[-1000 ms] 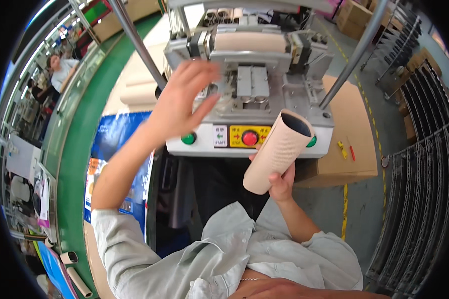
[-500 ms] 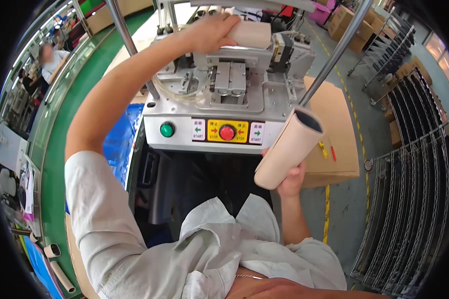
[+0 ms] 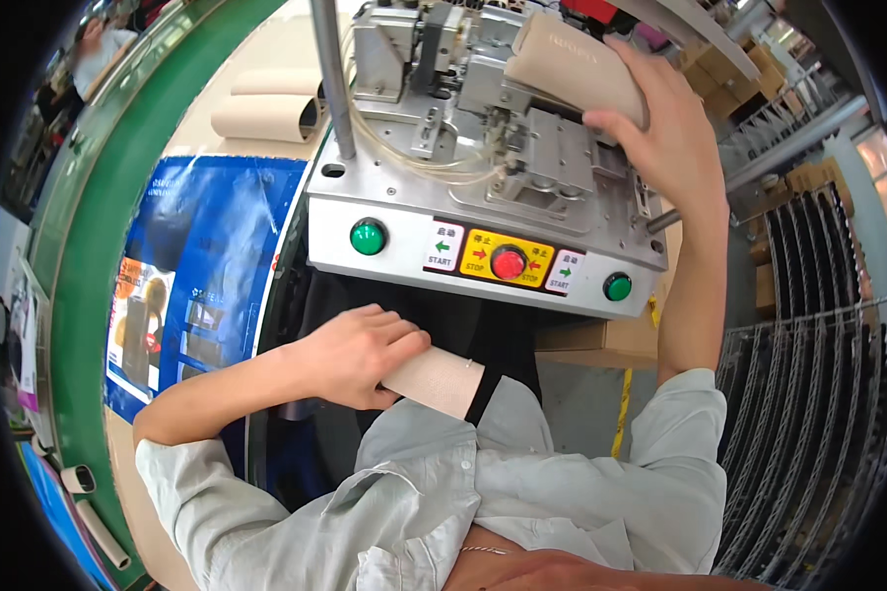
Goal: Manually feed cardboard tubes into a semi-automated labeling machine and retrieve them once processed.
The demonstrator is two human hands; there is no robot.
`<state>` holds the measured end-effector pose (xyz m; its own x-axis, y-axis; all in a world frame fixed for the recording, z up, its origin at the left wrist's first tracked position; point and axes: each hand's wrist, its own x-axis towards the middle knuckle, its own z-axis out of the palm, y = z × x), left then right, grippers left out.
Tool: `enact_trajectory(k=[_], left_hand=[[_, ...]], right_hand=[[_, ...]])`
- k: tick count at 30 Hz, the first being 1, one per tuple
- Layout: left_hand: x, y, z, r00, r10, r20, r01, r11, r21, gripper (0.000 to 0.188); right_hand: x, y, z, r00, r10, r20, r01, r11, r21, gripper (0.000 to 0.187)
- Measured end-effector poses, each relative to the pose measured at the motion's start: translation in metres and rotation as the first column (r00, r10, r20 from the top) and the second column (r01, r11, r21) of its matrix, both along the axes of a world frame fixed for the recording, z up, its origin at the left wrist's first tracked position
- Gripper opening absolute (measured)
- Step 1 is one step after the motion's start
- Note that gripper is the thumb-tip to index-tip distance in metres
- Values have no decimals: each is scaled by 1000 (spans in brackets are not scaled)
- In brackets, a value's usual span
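Low over my lap, my left hand is closed round a beige leather-like sleeve, whose dark open end points right. My right hand reaches up to the far side of the metal press machine. Its thumb and fingers grip the right end of another beige sleeve, which rests across the top of the machine, tilted down to the right. Faint marking shows on that sleeve. Below it is the machine's clamp block, joined to clear air tubes.
Along the machine's front are a green button, a red button and another green button. More beige sleeves lie on the table at left, behind a blue printed sheet. Upright metal posts flank the machine. Wire racks stand at right.
My left hand has left the machine top and now holds a sleeve low over my lap. My right hand has gone from a sleeve at the front right up to the one on the machine.
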<state>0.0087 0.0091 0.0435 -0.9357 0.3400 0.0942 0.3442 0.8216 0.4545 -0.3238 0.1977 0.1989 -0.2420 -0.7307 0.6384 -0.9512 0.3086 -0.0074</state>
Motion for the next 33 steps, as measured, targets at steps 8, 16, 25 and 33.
enact_trajectory(k=[8, 16, 25, 33], left_hand=[[-9, -20, -44, 993, -4, 119, -2, 999, 48, 67], [-6, -22, -46, 995, -5, 101, -1, 998, 57, 59], [-5, -22, -50, 996, 10, 87, -15, 998, 60, 60], [-6, -23, -48, 996, -2, 85, -7, 994, 110, 61]], right_hand=[[-90, -90, 14, 984, 6, 175, -80, 904, 419, 67], [-108, -109, 1, 977, -118, 176, 4, 839, 544, 70], [-111, -112, 2, 966, -140, 220, -1, 842, 539, 73], [-106, -120, 13, 916, -186, 356, -61, 812, 580, 75]])
